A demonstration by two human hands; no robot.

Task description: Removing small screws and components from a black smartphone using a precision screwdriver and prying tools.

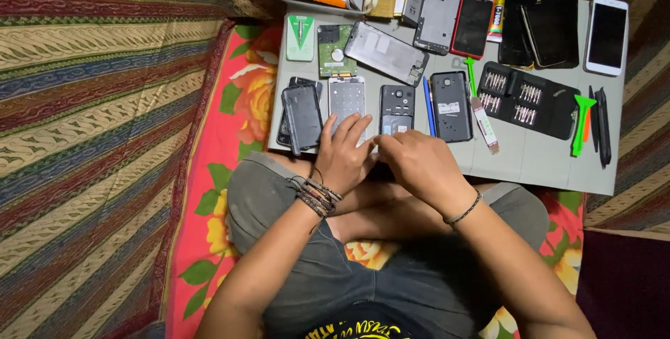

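- Nearest us, our left hand (343, 152) lies with fingers spread on the silver phone frame (347, 99), hiding its lower edge.
- At 3 o'clock of it, our right hand (417, 161) curls at the near edge of the grey mat (530, 161); we cannot tell what its fingertips pinch.
- At 12 o'clock from that hand lies an opened black phone (397, 108), its bottom hidden.
- Farthest, at 1 o'clock, a black bit case (532, 99) lies open.

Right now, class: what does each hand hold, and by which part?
Cannot be told. Left hand rests fingers on the silver phone frame; right hand pinches beside the dark phone, anything gripped hidden.
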